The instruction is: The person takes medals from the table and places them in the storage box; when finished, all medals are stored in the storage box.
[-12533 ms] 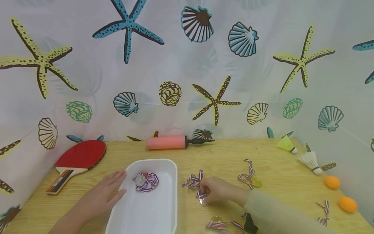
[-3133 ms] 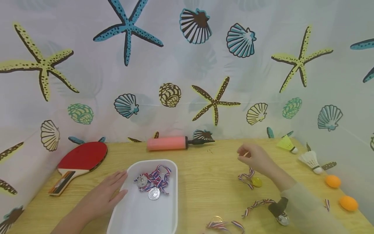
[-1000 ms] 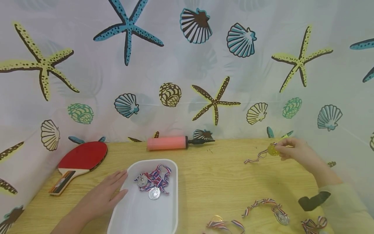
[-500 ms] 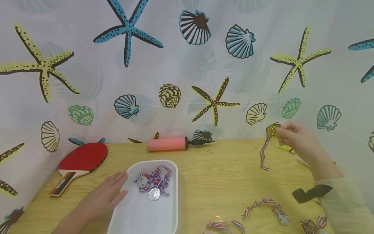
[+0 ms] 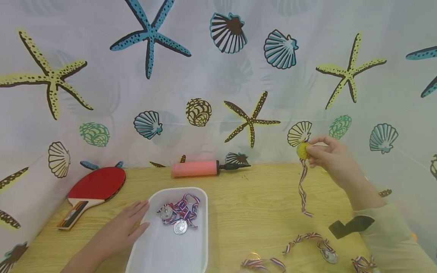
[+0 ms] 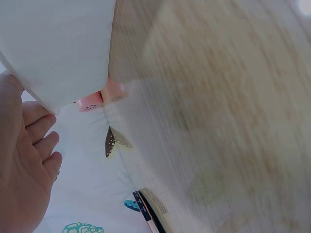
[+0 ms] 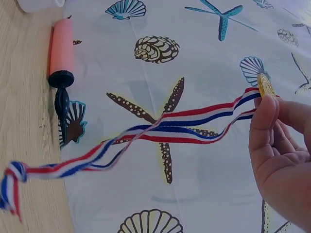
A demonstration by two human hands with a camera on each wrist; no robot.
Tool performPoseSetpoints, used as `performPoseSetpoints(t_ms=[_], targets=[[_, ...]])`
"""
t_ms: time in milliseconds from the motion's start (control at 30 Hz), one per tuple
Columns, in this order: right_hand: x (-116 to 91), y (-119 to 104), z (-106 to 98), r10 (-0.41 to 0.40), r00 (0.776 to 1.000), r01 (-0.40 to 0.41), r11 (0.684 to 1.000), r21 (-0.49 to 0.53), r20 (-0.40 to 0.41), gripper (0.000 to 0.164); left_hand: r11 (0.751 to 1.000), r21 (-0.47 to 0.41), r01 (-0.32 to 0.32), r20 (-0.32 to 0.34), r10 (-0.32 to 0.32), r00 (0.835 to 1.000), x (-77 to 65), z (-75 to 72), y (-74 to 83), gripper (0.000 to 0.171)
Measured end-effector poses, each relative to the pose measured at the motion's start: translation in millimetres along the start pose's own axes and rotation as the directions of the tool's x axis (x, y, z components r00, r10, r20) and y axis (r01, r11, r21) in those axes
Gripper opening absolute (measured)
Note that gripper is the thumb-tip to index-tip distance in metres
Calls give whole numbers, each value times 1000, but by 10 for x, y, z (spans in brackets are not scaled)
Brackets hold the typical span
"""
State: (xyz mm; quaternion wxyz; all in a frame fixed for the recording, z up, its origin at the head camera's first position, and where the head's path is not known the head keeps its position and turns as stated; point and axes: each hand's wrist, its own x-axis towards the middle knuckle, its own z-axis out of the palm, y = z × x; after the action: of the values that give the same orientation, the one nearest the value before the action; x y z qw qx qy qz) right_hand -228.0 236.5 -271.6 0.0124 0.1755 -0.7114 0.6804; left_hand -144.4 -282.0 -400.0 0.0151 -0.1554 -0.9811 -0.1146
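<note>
My right hand (image 5: 336, 161) pinches a gold medal (image 5: 302, 150) between thumb and fingers, raised over the back right of the table. Its red, white and blue ribbon (image 7: 189, 127) dangles from the medal, knotted at the end. At the left, my left hand (image 5: 117, 229) rests with extended fingers against the rim of a white tray (image 5: 206, 242); the left wrist view shows its fingertips (image 6: 51, 118) at the tray's edge. Inside the tray lie two silver medals, one silver medal (image 5: 180, 226) nearer the front, with tangled striped ribbons (image 5: 186, 206).
A silver medal (image 5: 329, 256), a gold-rimmed medal (image 5: 253, 256) and another striped ribbon (image 5: 363, 262) lie at the front right. A pink hand pump (image 5: 195, 168) lies at the back. A red table tennis paddle (image 5: 97, 184) sits left. My right arm mostly hides the shuttlecocks and orange balls.
Medals joined the tray over the earlier frames. My right hand picked up the gold medal from the table, lifted it and is now moving left with it. The left hand stayed put.
</note>
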Motion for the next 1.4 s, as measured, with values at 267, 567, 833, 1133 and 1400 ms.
performPoseSetpoints(t_ms=[267,567,833,1133,1400], targets=[[46,-57,213,-35,999,35,999,-2,19,22,1000,6,-12,-11,12,1000,-4,2,0,61],[91,-93,450,-40,998,39,999,8,45,7,1000,18,-15,-21,16,1000,-8,1,11,61],[118,-164,688,-15,995,23,996,-83,103,20,1000,14,-11,-15,11,1000,-8,-1,10,61],[204,-282,1126,-5,973,20,998,-63,231,21,1000,6,3,-1,-3,1000,-10,0,-5,61],[224,-319,1590,14,944,-2,999,-34,329,17,1000,1,-4,-5,4,1000,-17,-3,2,61]])
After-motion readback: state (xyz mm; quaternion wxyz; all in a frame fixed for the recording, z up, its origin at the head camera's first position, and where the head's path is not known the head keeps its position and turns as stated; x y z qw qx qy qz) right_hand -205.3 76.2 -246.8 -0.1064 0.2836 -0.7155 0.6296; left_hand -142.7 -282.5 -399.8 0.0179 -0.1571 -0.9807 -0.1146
